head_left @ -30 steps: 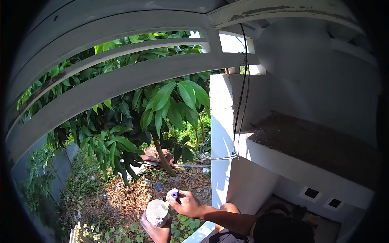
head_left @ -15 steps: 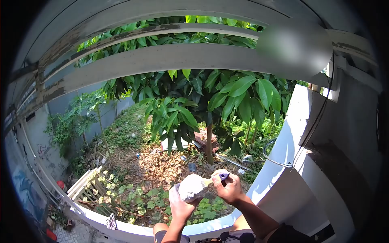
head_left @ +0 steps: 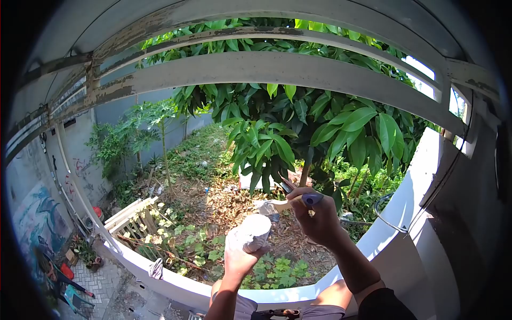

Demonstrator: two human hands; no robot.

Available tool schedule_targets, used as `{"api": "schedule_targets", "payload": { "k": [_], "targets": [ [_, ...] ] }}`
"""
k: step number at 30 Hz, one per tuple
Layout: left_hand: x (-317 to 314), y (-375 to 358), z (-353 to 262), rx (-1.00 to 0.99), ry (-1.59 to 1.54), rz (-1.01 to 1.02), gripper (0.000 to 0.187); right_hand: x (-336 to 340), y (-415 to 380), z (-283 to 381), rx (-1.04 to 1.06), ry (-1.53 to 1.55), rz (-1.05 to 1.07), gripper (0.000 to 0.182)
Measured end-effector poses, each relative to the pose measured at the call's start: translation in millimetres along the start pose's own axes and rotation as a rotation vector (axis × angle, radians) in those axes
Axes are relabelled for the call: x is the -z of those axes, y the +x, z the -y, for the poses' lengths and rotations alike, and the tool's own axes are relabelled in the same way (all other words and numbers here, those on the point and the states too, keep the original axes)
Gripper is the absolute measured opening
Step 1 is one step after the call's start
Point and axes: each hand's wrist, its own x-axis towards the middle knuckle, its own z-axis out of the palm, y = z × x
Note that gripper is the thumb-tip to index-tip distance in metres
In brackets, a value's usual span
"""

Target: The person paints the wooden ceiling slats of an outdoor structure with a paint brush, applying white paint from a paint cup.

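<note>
My left hand [head_left: 240, 258] is wrapped round a white, paint-covered cup [head_left: 253, 230], held upright over the garden. My right hand [head_left: 314, 216] grips a paintbrush [head_left: 282, 206] by its handle, whose purple end sticks out past the fingers. The pale, paint-coated bristles point left, just above the cup's rim and apart from it. Something thin and dark also sticks up by the right fingers; I cannot make out what it is.
A white curved wall [head_left: 290, 294] runs below my hands and rises at the right, with a cable [head_left: 392, 226] over it. Worn beams [head_left: 266, 68] cross overhead. A leafy tree [head_left: 298, 114] stands ahead. A grey cloth [head_left: 156, 269] hangs on the wall at lower left.
The brush has come up out of the cup as my right hand rose, its bristles now showing. The cup has come slightly down. The view has shifted, so the scene sits further right.
</note>
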Motion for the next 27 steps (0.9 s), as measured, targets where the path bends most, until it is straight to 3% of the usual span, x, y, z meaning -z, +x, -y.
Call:
{"api": "schedule_targets", "payload": {
  "k": [6,9,14,17,23,27],
  "targets": [
    [9,5,-11,0.060,-0.134,0.090,0.098,43,62,44,0.232,-0.117,-0.067,0.019],
    [13,3,-19,0.068,-0.115,0.108,0.099,62,85,63,0.251,-0.053,-0.102,0.017],
    [10,-4,-21,0.075,-0.132,0.157,0.097,86,134,88,0.336,-0.111,-0.500,0.014],
    [1,-9,-12,0.072,-0.180,0.162,0.093,94,170,85,0.459,-0.101,-0.584,0.013],
    [-12,-10,-1,0.039,-0.122,0.114,0.091,94,212,70,0.538,-0.414,-0.596,0.010],
    [-15,-12,8,0.025,-0.104,0.097,0.090,101,212,60,0.535,-0.436,-0.554,0.008]
  ]
}}
